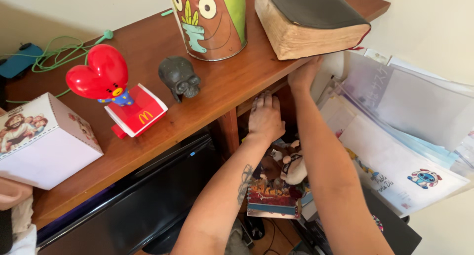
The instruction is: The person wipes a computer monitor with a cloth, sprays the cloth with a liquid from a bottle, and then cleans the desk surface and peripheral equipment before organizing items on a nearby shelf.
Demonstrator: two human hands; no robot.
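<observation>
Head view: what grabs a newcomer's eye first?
The glossy red heart-headed toy on its red and white box, at the left of the wooden desk, stands out most, with a dark skull figurine just right of it. Below the desk's front edge, the left hand and right hand reach under the desktop, beneath a thick worn book overhanging the edge.

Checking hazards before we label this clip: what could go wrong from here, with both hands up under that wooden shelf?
1. The thick book overhangs the shelf edge right above the right hand; a bump from below might tip it off.
2. The left hand reaches over a plush toy and a small booklet; a forearm could knock them down.
</observation>
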